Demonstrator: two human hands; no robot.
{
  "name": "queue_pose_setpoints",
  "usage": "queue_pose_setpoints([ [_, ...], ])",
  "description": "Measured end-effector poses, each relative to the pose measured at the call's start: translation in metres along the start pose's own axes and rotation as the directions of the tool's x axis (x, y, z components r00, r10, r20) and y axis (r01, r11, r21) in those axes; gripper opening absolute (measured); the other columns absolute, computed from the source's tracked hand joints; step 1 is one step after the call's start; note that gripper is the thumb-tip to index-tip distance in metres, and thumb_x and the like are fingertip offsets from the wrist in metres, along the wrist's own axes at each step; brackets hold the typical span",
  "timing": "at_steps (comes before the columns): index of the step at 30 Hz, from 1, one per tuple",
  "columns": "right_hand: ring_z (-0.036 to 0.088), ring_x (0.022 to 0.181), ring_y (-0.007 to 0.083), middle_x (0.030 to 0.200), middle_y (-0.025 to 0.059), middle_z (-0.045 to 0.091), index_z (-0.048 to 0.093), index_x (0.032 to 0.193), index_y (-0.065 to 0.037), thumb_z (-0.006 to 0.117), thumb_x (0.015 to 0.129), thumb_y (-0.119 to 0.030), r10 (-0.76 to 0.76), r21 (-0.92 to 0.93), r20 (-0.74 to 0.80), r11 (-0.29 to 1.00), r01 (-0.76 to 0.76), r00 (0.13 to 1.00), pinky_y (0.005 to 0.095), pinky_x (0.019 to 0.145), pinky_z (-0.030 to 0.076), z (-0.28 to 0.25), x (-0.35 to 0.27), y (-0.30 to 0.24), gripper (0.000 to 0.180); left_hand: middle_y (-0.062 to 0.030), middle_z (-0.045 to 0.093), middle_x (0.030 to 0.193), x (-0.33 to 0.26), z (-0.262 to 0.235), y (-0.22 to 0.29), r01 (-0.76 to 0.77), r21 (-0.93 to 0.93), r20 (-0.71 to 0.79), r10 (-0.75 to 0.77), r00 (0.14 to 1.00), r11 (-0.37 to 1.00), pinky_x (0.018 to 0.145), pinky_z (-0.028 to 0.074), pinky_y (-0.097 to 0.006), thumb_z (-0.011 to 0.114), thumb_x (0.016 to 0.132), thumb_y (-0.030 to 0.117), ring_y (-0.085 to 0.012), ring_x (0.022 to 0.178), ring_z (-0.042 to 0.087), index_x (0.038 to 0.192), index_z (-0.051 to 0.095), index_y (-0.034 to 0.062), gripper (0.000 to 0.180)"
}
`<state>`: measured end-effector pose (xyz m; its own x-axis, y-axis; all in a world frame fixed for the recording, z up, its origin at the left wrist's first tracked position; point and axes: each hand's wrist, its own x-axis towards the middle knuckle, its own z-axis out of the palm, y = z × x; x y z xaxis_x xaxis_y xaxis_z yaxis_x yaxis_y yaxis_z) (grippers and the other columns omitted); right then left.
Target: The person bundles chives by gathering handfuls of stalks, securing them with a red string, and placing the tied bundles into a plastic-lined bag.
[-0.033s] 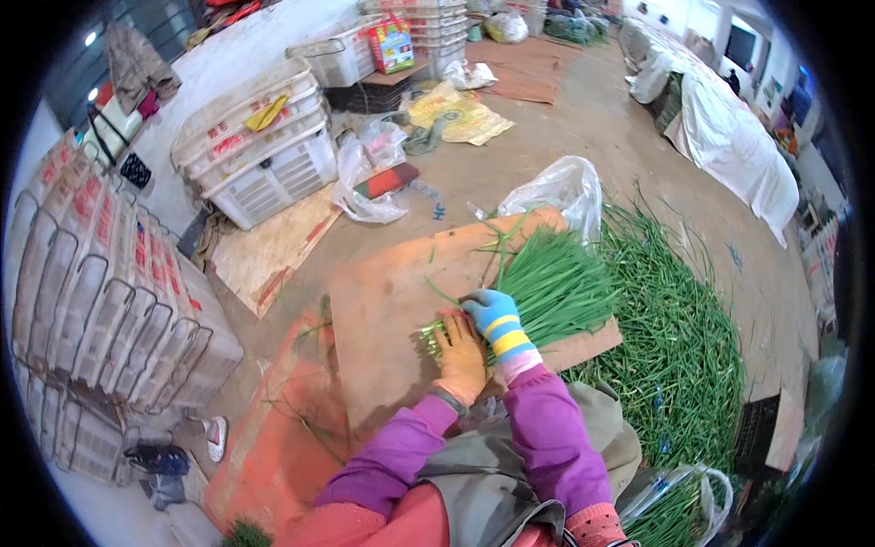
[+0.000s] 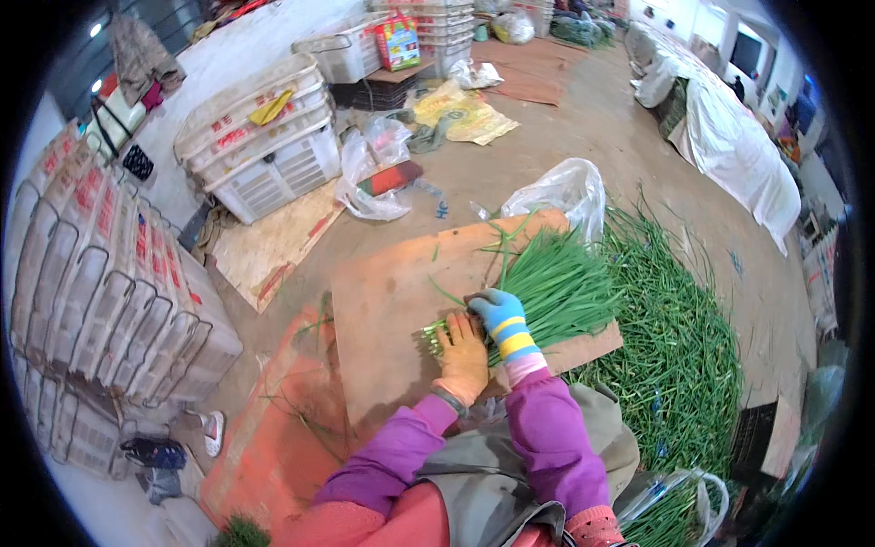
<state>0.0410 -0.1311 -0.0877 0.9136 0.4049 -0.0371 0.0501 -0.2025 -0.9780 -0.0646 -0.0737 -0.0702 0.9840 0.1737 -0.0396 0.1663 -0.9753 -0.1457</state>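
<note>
A bunch of long green chives [image 2: 558,284] lies on a brown board in front of me, leaves fanned to the right. Its pale stem ends [image 2: 432,337] stick out at the left. My left hand [image 2: 463,358], in an orange glove, lies across the bunch close to these ends, its fingers over the stems; the thumb is hidden. Beside it, my right hand [image 2: 501,321] is closed round the bunch farther along, in a blue glove with yellow stripes. The two hands nearly touch.
The brown board [image 2: 387,292] rests before me. At its right spreads a large heap of loose chives [image 2: 679,356]. Stacked white plastic crates [image 2: 118,283] stand at the left, more crates [image 2: 264,137] farther back. A clear plastic bag [image 2: 565,196] lies behind the board.
</note>
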Motion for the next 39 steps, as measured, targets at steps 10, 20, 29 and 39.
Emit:
queue_pose_setpoints([
  [10, 0.059, 0.095, 0.0268, 0.104, 0.0138, 0.061, 0.052, 0.121, -0.005, 0.052, 0.071, 0.001, -0.167, -0.307, 0.088, 0.933, 0.187, 0.982, 0.031, 0.085, 0.046, -0.004, -0.006, -0.015, 0.051, -0.0186, 0.031, 0.134, -0.002, -0.007, -0.013, -0.038, -0.145, -0.098, 0.024, 0.995, 0.989, 0.102, 0.022, -0.049, 0.071, 0.057, 0.055, -0.0334, 0.124, 0.028, 0.133, 0.027, -0.0065, 0.107],
  [20, 0.062, 0.082, 0.0296, 0.089, 0.0179, 0.064, 0.063, 0.096, -0.001, 0.062, 0.077, -0.026, 0.045, 0.157, -0.35, 0.987, 0.011, 0.936, 0.0344, 0.074, 0.047, -0.008, 0.005, -0.001, 0.031, -0.0165, 0.035, 0.128, 0.0, -0.013, -0.011, -0.034, -0.194, -0.108, 0.013, 0.994, 0.981, 0.102, 0.024, -0.047, 0.076, 0.053, 0.049, -0.0314, 0.123, 0.029, 0.132, 0.027, -0.0062, 0.109],
  [29, 0.059, 0.088, 0.0357, 0.092, 0.0196, 0.063, 0.065, 0.092, -0.005, 0.063, 0.072, -0.04, 0.115, -0.611, -0.055, 0.782, -0.124, 0.992, 0.0407, 0.075, 0.047, -0.009, -0.005, -0.038, 0.041, -0.0179, 0.033, 0.131, -0.004, -0.004, -0.008, -0.056, -0.135, -0.128, 0.038, 0.991, 0.989, 0.102, 0.023, -0.048, 0.074, 0.056, 0.05, -0.032, 0.123, 0.029, 0.132, 0.026, -0.0066, 0.107],
  [39, 0.051, 0.046, 0.013, 0.073, 0.0068, 0.059, 0.056, 0.092, -0.001, 0.057, 0.081, -0.013, 0.304, 0.628, 0.015, 0.739, -0.246, 0.952, 0.0236, 0.04, 0.039, -0.001, -0.02, -0.04, 0.016, -0.0189, 0.028, 0.138, 0.004, -0.012, -0.024, -0.106, -0.102, -0.15, 0.09, 0.985, 0.989, 0.105, 0.016, -0.053, 0.07, 0.06, 0.047, -0.0338, 0.129, 0.024, 0.131, 0.033, -0.005, 0.095],
])
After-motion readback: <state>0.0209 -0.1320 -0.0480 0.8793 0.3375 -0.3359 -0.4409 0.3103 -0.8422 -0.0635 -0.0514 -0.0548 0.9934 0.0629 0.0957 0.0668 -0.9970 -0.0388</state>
